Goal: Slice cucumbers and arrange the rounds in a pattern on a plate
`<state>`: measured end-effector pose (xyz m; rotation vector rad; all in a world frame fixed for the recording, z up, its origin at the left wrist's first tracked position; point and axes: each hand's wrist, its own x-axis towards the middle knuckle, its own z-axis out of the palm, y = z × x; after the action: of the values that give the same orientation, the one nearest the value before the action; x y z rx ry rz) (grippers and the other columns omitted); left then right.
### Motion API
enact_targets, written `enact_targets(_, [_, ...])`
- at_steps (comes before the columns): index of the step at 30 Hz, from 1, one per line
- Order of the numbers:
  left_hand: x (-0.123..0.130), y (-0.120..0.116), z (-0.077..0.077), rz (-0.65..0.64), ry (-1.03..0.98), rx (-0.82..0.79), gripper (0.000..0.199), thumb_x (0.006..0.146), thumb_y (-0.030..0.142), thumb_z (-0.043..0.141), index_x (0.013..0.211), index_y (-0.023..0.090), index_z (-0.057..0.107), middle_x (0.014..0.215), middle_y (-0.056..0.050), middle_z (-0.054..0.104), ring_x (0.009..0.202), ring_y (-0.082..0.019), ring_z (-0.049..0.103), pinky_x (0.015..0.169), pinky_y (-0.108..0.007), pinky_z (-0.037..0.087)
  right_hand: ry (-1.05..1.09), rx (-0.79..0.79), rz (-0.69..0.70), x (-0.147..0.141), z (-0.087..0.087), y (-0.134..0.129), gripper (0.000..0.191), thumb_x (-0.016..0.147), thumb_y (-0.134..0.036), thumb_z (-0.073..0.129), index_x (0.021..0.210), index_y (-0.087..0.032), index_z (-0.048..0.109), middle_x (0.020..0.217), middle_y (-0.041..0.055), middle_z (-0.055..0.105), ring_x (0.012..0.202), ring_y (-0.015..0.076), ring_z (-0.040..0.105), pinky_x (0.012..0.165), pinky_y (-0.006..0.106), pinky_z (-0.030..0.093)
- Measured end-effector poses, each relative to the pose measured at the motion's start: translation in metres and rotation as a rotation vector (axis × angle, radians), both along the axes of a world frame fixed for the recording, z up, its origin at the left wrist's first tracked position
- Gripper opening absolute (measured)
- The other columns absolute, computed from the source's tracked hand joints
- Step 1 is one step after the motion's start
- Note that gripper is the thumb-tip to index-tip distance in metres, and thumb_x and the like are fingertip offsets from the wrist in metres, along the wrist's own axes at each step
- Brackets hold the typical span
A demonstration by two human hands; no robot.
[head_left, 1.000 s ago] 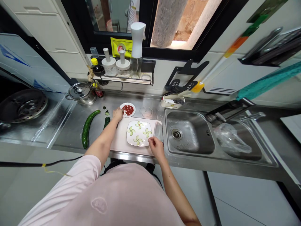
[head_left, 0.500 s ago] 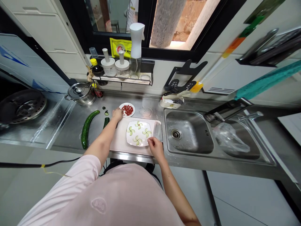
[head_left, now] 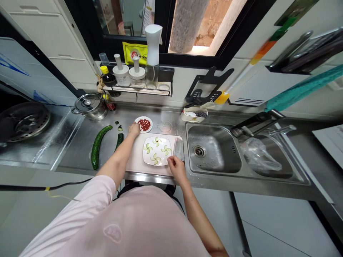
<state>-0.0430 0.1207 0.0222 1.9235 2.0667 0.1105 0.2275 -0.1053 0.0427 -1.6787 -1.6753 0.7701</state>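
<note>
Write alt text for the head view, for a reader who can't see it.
A person's left hand is at the edge of a small white plate of red pieces, while the right hand is beside a larger plate with four pale-green pinwheels, set on a cutting board. A cucumber lies left, a steel sink right.

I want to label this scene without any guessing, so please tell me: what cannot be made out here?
In the head view:
Left hand and right hand: whether either holds anything, too small to tell.
Short cucumber piece: lower end, hidden by the left forearm.
Dark pan: left side, cut off by the picture's edge.
Yellow packet: lettering, too small.
</note>
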Motion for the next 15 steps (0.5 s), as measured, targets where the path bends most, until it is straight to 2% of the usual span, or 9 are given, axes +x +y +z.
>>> enact_targets(4, [0.001,0.000,0.000,0.115,-0.193,0.117,0.021,0.084,0.023,0.048,0.095,0.017,0.065,0.105,-0.012,0.062,0.095,-0.023,0.059,0.083,-0.034,0.043,-0.003,0.001,-0.008,0.000,0.000,0.001,0.024,0.088,-0.038,0.046,0.081,-0.020,0.060,0.073,0.0029,0.060,0.066,0.0163,0.052,0.060,0.026,0.037])
enact_targets(7, [0.007,0.001,0.001,0.287,-0.496,0.158,0.019,0.080,0.019,0.049,0.092,0.016,0.064,0.087,-0.007,0.066,0.075,-0.016,0.061,0.072,-0.027,0.045,-0.004,0.001,-0.007,-0.001,-0.001,0.004,0.024,0.088,-0.038,0.046,0.080,-0.020,0.061,0.073,0.0031,0.060,0.066,0.0163,0.052,0.059,0.026,0.037])
enact_targets(10, [0.016,-0.002,0.002,0.440,-0.841,0.163,0.020,0.077,0.019,0.051,0.092,0.014,0.062,0.074,-0.003,0.064,0.059,-0.010,0.056,0.061,-0.022,0.044,-0.002,-0.001,0.002,-0.002,0.000,0.006,0.024,0.087,-0.039,0.047,0.081,-0.020,0.061,0.074,0.0034,0.061,0.066,0.0165,0.053,0.059,0.026,0.037])
enact_targets(12, [0.022,-0.006,0.004,0.482,-1.025,0.147,0.021,0.075,0.019,0.054,0.092,0.012,0.063,0.072,-0.002,0.064,0.056,-0.007,0.054,0.059,-0.020,0.044,0.002,0.001,0.008,-0.004,0.001,0.007,0.025,0.088,-0.039,0.046,0.081,-0.020,0.061,0.074,0.0034,0.062,0.067,0.0166,0.053,0.059,0.026,0.037])
enact_targets(15, [0.026,-0.014,0.008,0.504,-1.196,0.089,0.024,0.073,0.022,0.059,0.094,0.012,0.064,0.077,-0.004,0.066,0.055,-0.006,0.052,0.054,-0.019,0.041,0.011,0.006,0.013,-0.006,0.001,0.009,0.026,0.088,-0.040,0.046,0.082,-0.020,0.062,0.073,0.0033,0.062,0.066,0.0165,0.053,0.059,0.026,0.037])
